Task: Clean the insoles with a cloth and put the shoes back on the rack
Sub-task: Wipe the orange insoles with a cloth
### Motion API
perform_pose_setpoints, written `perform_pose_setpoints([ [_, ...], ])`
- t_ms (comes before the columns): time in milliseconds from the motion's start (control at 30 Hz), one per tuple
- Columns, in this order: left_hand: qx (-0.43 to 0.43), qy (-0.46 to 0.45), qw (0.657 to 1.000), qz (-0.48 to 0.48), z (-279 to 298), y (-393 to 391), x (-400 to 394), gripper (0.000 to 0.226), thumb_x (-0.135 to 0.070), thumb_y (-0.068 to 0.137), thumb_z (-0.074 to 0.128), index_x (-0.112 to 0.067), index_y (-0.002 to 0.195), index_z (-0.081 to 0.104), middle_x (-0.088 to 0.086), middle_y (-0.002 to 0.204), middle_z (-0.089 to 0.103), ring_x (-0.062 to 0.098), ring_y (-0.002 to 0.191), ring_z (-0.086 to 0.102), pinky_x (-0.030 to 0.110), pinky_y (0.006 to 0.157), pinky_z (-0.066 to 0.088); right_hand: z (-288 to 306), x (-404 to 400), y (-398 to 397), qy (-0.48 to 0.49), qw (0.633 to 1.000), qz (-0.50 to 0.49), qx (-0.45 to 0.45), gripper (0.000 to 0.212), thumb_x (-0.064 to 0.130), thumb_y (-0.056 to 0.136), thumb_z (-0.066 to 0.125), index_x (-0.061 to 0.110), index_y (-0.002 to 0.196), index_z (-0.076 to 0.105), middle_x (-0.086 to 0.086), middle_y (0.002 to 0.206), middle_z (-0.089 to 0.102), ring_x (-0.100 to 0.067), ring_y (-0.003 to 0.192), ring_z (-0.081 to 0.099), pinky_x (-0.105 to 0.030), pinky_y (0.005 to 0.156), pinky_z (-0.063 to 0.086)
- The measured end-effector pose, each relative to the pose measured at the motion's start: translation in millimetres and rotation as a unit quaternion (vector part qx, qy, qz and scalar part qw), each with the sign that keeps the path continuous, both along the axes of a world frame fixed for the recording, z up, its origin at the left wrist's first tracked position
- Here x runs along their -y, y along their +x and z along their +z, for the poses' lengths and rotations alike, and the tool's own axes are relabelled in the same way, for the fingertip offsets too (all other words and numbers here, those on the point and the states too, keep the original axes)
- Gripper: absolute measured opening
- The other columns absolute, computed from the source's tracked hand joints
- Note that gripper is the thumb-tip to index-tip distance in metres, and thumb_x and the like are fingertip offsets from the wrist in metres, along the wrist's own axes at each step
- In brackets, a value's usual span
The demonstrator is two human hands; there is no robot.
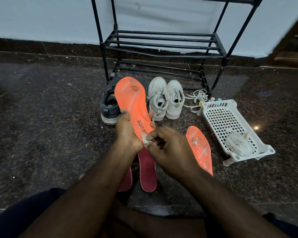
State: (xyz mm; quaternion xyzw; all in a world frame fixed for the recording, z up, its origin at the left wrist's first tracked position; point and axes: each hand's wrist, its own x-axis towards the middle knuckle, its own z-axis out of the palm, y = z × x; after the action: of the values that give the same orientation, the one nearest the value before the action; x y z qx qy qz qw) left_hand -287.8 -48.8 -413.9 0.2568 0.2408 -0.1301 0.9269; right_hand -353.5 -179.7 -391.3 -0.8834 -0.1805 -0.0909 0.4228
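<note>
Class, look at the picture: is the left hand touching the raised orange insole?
Touching. The head view shows the left hand gripping the raised insole, thumb on one edge and fingertips showing past the other.

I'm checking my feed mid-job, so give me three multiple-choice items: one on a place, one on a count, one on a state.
1. Where does the second orange insole lie?
A. on the rack
B. on the floor, left of the basket
C. inside a white shoe

2. How many white shoes stand before the rack?
A. two
B. one
C. four

3. What is the right hand doing?
A. resting open on the floor
B. lifting the basket
C. pinching a cloth against the held insole

Answers: 1 B, it lies flat on the floor beside the basket. 2 A, a pair stands side by side. 3 C, its fingers pinch the cloth on the insole, which the left hand holds.
</note>
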Motion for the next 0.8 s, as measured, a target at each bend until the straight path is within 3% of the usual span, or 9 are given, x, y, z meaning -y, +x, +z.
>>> perform_pose_setpoints([
  [233, 0.003, -0.009, 1.000, 0.006, 2, -2, -1, 0.073, -0.068, 0.100, 0.026, -0.007, 0.114, 0.063, 0.017, 0.091, 0.073, 0.027, 0.062, 0.058, 0.034, 0.068, 0.044, -11, 7, 4, -0.066, 0.997, 0.001, 0.028, 0.016, 0.004, 0.074, 0.069, 0.014, 0.085, 0.067, 0.002, 0.081, 0.062, -0.012, 0.075, 0.057, -0.030, 0.070, 0.046],
  [367, 0.010, 0.004, 1.000, 0.023, 3, 0, -1, 0.071, -0.065, 0.102, 0.023, -0.007, 0.108, 0.065, 0.018, 0.086, 0.074, 0.029, 0.068, 0.062, 0.039, 0.078, 0.046, 8, 23, 18, 0.139, 0.982, -0.054, -0.116, 0.021, 0.001, 0.077, 0.074, 0.021, 0.081, 0.071, 0.005, 0.069, 0.067, -0.005, 0.061, 0.060, -0.020, 0.061, 0.049],
  [467, 0.019, 0.015, 1.000, 0.007, 6, -4, 4, 0.073, -0.063, 0.104, 0.022, -0.006, 0.104, 0.067, 0.019, 0.087, 0.075, 0.032, 0.069, 0.070, 0.044, 0.081, 0.047, 15, 29, 24, 0.232, 0.960, -0.053, -0.148, 0.026, -0.005, 0.077, 0.073, 0.021, 0.080, 0.070, 0.003, 0.062, 0.066, -0.009, 0.057, 0.060, -0.020, 0.058, 0.049],
  [633, 0.051, 0.044, 0.997, -0.038, 7, -11, 11, 0.067, -0.057, 0.104, 0.026, -0.005, 0.122, 0.064, 0.022, 0.109, 0.073, 0.034, 0.093, 0.072, 0.046, 0.090, 0.051, 19, 28, 27, 0.274, 0.949, -0.043, -0.149, 0.027, -0.012, 0.079, 0.070, 0.015, 0.083, 0.069, 0.011, 0.067, 0.069, 0.000, 0.059, 0.060, -0.014, 0.060, 0.049],
  [800, 0.089, 0.054, 0.991, -0.082, 3, -16, 16, 0.049, -0.038, 0.100, 0.038, -0.005, 0.107, 0.074, 0.016, 0.095, 0.073, 0.028, 0.081, 0.069, 0.040, 0.082, 0.052, 15, 35, 40, 0.260, 0.956, -0.065, -0.116, 0.023, -0.003, 0.080, 0.075, 0.017, 0.086, 0.068, 0.000, 0.085, 0.071, -0.013, 0.077, 0.066, -0.030, 0.073, 0.056],
])
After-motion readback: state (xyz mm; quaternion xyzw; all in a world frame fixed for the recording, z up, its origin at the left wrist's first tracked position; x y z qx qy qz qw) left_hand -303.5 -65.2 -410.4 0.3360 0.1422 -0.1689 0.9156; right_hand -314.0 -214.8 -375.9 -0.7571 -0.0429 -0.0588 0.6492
